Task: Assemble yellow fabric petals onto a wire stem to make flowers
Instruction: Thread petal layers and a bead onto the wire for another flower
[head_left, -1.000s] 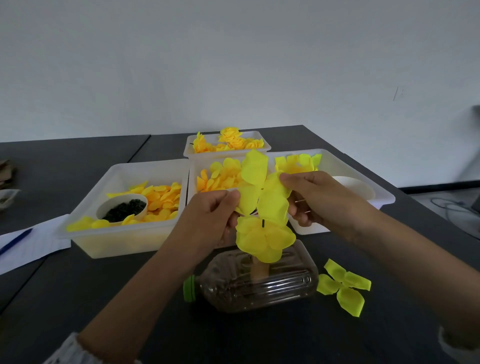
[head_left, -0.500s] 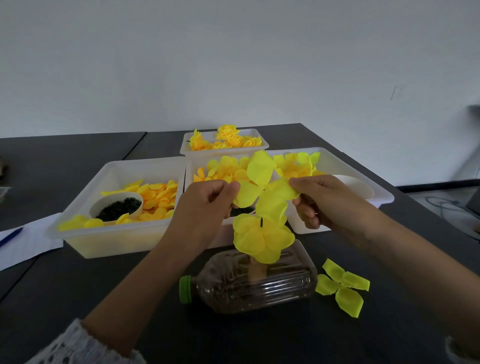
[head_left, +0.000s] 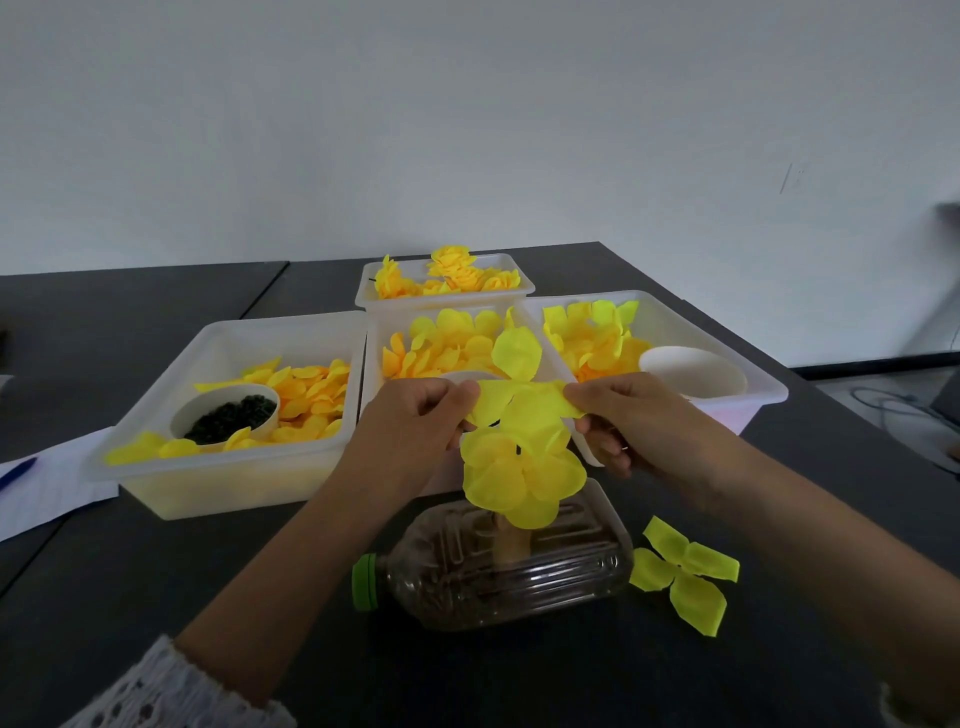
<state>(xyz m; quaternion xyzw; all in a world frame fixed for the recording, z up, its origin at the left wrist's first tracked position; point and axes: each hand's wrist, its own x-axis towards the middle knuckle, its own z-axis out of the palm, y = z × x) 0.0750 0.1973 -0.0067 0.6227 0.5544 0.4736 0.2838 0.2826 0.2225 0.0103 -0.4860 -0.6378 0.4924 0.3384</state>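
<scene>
A: Hidden or cut off, left to right?
B: Blue pen (head_left: 18, 470) on white lined paper (head_left: 49, 480), both clipped by the left edge. White lace sleeve (head_left: 171, 696) cut at the bottom. Dark green bits in a white round cup (head_left: 226, 413), too small to identify. Thin dark wire stem (head_left: 518, 450), only a short tip poking above the petals, the rest covered. Far right edge blurred, cables on the floor barely readable.

A: Hand pose?
B: Left hand (head_left: 410, 441) raised over the table, thumb and forefinger pinching the left lobe of a flat four-lobed yellow fabric petal piece (head_left: 519, 400), other fingers curled under. Right hand (head_left: 631, 426) opposite, pinching the right lobe of the same piece, remaining fingers folded. Piece stretched between both hands, just above a yellow fabric flower cluster (head_left: 522, 475) already on the stem.

A: Where does the stem stand?
B: Over a clear plastic bottle with a green cap (head_left: 493, 569) lying on its side on the dark grey table (head_left: 156, 587). Cannot tell how fixed. Loose four-lobed lime-yellow petal piece (head_left: 683, 574) flat on the table just right of the bottle.

A: Bins?
B: Large white plastic bin of orange-yellow petals (head_left: 228, 467) left, holding the cup. Middle white bin of yellow petals (head_left: 374, 364) partly behind the hands. Small rear white bin of finished yellow flowers (head_left: 447, 301). Right white bin with pale yellow petals and a white bowl (head_left: 758, 395).

A: Brands, labels, writing?
B: Nothing legible. Bottle unlabelled from this side.
</scene>
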